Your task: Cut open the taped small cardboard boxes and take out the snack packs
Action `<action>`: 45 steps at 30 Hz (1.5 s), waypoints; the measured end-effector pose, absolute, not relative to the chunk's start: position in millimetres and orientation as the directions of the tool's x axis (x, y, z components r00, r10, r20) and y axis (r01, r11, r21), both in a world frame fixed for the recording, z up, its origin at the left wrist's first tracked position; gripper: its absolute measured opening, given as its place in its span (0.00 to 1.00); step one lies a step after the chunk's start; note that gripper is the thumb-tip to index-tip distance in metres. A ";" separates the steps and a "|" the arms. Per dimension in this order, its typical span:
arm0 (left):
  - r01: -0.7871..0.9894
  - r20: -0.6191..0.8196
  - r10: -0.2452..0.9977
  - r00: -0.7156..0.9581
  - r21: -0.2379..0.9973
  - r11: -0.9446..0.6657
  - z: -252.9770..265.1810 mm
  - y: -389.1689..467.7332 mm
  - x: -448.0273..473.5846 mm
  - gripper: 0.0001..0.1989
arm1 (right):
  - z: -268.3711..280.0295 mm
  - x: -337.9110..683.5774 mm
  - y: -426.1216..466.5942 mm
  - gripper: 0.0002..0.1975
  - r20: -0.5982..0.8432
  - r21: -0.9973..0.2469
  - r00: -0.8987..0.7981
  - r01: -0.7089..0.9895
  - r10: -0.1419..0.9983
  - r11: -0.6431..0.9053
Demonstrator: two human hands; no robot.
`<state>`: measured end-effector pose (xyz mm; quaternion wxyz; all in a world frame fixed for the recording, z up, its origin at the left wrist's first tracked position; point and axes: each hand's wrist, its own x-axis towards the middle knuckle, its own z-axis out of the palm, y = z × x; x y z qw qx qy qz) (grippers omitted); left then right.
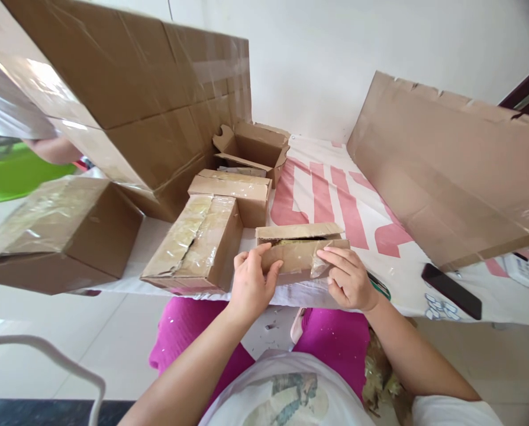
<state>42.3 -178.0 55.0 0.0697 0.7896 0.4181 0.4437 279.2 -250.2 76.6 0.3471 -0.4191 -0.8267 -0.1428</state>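
A small cardboard box (300, 258) lies at the table's front edge, its top flap raised a little over a dark gap. My left hand (256, 277) is closed on the left end of the front flap, thumb on the near face and index finger over the upper edge. At the right end, my right hand (348, 277) pinches a loose, wrinkled piece of clear packing tape (320, 264) stuck to the flap. What lies inside the box is mostly hidden. Just left of it sits a taped cardboard box (197, 236), with another taped box (242, 188) behind.
An open box (260, 145) stands farther back. Tall cardboard panels rise at left (158, 89) and right (451, 160). A black phone (451, 290) lies on the right, and a large box (64, 231) on the left. Another person's arm (54, 149) shows beyond the left panel.
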 end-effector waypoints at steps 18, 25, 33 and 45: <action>0.584 0.703 0.655 0.278 0.418 -0.696 58.2 -181.3 49.3 0.13 | 70.7 243.5 -249.3 0.05 0.820 -0.046 -0.133 0.954 0.556 0.297; 0.554 0.703 0.643 0.304 0.419 -0.719 58.5 -185.8 47.1 0.12 | 63.4 248.7 -253.8 0.08 0.858 -0.055 -0.161 0.916 0.489 0.398; 0.598 0.663 0.667 0.340 0.395 -0.697 72.1 -190.9 45.0 0.11 | 66.8 263.7 -242.7 0.06 0.854 -0.002 -0.255 0.869 0.453 0.494; 0.600 0.416 0.601 0.683 0.150 -0.786 116.2 -192.7 109.3 0.07 | 66.7 264.7 -243.9 0.10 0.863 0.072 -0.293 0.877 0.412 0.475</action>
